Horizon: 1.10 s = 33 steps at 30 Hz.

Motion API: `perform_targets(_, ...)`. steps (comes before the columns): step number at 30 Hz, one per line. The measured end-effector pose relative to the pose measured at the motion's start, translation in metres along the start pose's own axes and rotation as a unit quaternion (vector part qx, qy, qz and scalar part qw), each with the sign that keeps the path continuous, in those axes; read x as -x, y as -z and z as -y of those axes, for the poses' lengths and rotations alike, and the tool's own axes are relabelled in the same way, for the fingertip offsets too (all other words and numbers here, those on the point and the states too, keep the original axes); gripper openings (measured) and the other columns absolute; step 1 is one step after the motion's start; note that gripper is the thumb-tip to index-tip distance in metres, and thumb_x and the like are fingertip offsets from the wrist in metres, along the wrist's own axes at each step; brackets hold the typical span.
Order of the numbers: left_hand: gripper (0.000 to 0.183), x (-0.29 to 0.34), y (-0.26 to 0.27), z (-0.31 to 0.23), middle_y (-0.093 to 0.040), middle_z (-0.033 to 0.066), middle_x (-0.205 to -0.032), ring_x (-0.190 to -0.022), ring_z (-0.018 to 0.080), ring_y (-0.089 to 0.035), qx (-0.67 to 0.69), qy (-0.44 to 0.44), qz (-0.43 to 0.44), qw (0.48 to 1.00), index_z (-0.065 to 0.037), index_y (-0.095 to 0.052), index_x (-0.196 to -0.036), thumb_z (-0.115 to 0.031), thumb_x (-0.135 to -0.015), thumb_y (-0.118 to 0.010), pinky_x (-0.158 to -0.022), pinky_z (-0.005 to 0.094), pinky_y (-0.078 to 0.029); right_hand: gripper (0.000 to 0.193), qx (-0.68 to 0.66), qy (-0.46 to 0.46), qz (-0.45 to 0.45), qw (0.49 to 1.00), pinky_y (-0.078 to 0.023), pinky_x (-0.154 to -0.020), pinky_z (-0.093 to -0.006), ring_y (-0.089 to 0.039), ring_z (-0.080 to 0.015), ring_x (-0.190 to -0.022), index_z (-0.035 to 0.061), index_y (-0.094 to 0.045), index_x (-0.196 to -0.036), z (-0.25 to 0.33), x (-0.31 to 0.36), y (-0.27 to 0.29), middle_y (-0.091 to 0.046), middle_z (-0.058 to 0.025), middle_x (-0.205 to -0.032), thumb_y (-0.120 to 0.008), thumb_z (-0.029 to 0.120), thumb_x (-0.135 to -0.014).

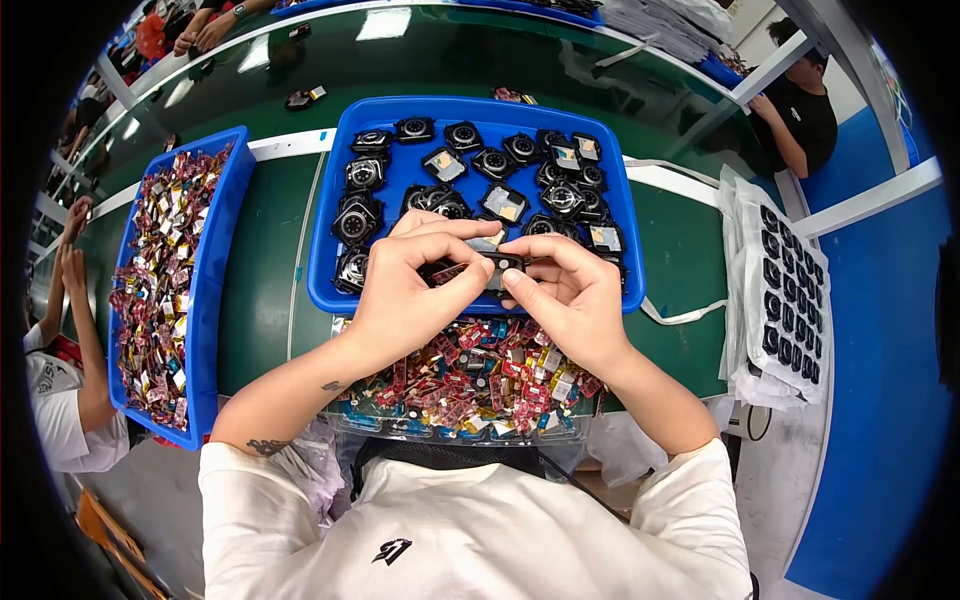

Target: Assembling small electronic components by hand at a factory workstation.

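Note:
A dark smartwatch case (508,262) is held up over the near part of a blue tray (325,240). My left hand (415,275) is closed, its thumb and forefinger pinched at the case's left side. A bit of red circuit board shows between its fingers; whether it is attached to the case is hidden. My right hand (575,295) is closed on the right side of the same case, thumb on the near edge. Several black watch cases (355,222) lie in the tray, some with round sensor backs up, others showing silvery insides.
Against the near table edge lies a heap of red circuit boards with small batteries (470,385). A blue bin (200,340) of similar parts stands left. White molded trays of black watch parts (785,290) are stacked right. Behind runs a green conveyor (420,60); other people work nearby.

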<state>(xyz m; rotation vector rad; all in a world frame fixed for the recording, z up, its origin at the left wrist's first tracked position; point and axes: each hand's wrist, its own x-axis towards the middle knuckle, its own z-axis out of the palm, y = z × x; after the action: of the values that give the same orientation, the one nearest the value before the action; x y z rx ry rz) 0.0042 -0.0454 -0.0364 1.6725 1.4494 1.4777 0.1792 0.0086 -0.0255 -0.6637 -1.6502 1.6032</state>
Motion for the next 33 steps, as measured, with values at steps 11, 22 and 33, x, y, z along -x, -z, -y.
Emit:
perform_targets(11, 0.004, -0.0017, 0.0015, 0.0012, -0.069, 0.0120, -0.104, -0.096, 0.0199, -0.057, 0.015, 0.003, 0.013, 1.000, -0.005, -0.071, -0.075, -0.007, -0.072, -0.069, -0.089, 0.0359, -0.042, 0.023, 0.007, 0.017, 0.002, 1.000, -0.058, -0.073, -0.0237, -0.064, -0.0168, -0.091, -0.0055, -0.059, -0.108, -0.0004, 0.0000, -0.0002, -0.057, -0.0107, -0.106, -0.061, -0.005, -0.085)
perform_targets(22, 0.004, -0.0017, 0.0029, 0.0007, -0.069, 0.0119, -0.105, -0.097, 0.0206, -0.057, 0.015, 0.003, 0.024, 1.000, -0.004, -0.070, -0.074, -0.007, -0.072, -0.068, -0.089, 0.0363, -0.042, 0.023, -0.001, 0.005, 0.009, 1.000, -0.057, -0.070, -0.0239, -0.064, -0.0168, -0.089, -0.0064, -0.058, -0.109, -0.0021, 0.0009, 0.0016, -0.058, -0.0117, -0.106, -0.060, -0.004, -0.086)
perform_targets(33, 0.008, -0.0029, 0.0020, 0.0013, -0.069, 0.0106, -0.104, -0.097, 0.0210, -0.057, 0.011, 0.021, 0.020, 1.000, -0.003, -0.071, -0.078, -0.010, -0.074, -0.070, -0.089, 0.0364, -0.043, 0.024, 0.015, 0.031, 0.011, 0.999, -0.058, -0.074, -0.0248, -0.063, -0.0172, -0.093, -0.0060, -0.057, -0.109, -0.0024, -0.0007, 0.0006, -0.057, -0.0114, -0.106, -0.059, -0.006, -0.085)
